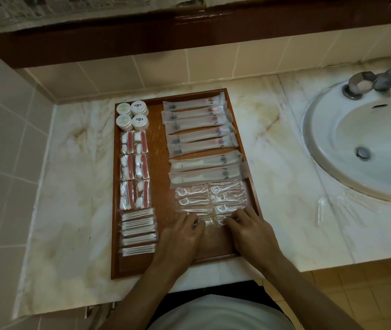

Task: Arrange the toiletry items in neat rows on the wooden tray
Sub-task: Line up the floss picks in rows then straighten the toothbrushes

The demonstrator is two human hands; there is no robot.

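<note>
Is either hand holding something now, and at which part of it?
Nothing is lifted. The left hand and right hand rest their fingertips on the nearest floss pick packets on the wooden tray; a real pinch cannot be told.

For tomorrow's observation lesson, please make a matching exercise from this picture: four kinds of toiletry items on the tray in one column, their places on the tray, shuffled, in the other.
Items:
1. round white jars
2. cotton swab packets
3. long frosted sachets
4. floss pick packets

Places on the wooden tray:
A. right column, far end
B. left column, near end
C. right column, under the fingertips of the left hand and right hand
D. left column, far corner

Pairs: 1-D, 2-B, 3-A, 4-C
</note>
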